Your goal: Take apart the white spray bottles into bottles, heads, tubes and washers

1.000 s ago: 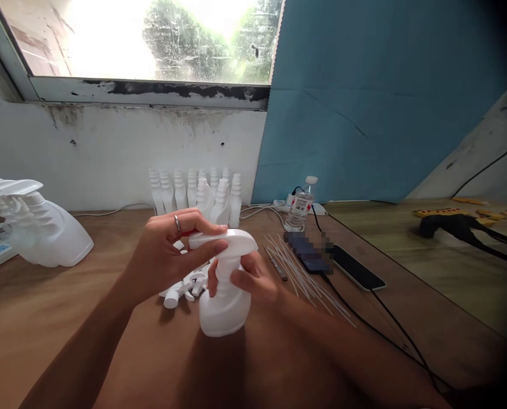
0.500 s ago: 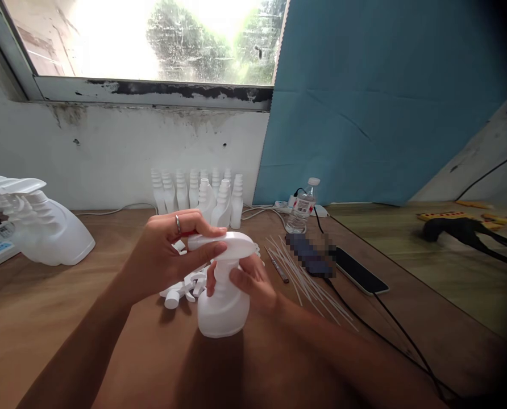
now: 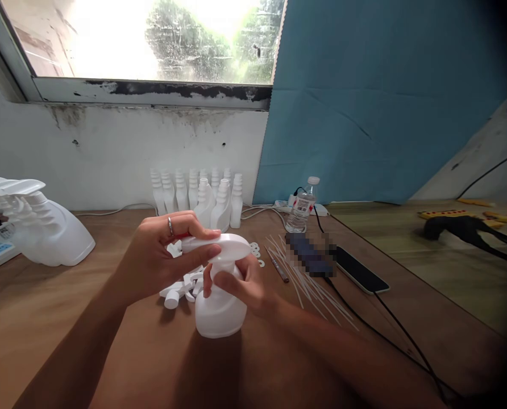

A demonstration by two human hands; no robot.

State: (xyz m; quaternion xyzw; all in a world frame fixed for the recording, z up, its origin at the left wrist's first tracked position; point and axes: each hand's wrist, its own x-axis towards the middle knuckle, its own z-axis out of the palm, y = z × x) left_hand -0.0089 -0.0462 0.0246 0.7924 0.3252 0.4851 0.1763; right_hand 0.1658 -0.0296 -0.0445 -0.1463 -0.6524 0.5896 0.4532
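Note:
A white spray bottle (image 3: 220, 315) stands upright on the brown table in front of me, its white trigger sprayer head (image 3: 232, 247) on top. My left hand (image 3: 172, 250), with a ring on one finger, pinches the sprayer head from the left between thumb and fingers. My right hand (image 3: 247, 284) wraps round the bottle's neck just below the head, thumb in front. Behind my left hand lies a heap of loose white sprayer parts (image 3: 188, 284), partly hidden. Several small white ring washers (image 3: 256, 250) lie just beyond my right hand.
White bottles without tops (image 3: 221, 204) stand by the wall. Thin white tubes (image 3: 308, 284) and a pen (image 3: 278, 266) lie to the right, near a water bottle (image 3: 302, 207) and a phone (image 3: 361, 268) with cables. Finished-looking spray bottles (image 3: 61, 233) stand at far left.
Both hands have shifted slightly left along with the sprayer head, and the bottle has moved a little left. More of the washers shows behind my right hand.

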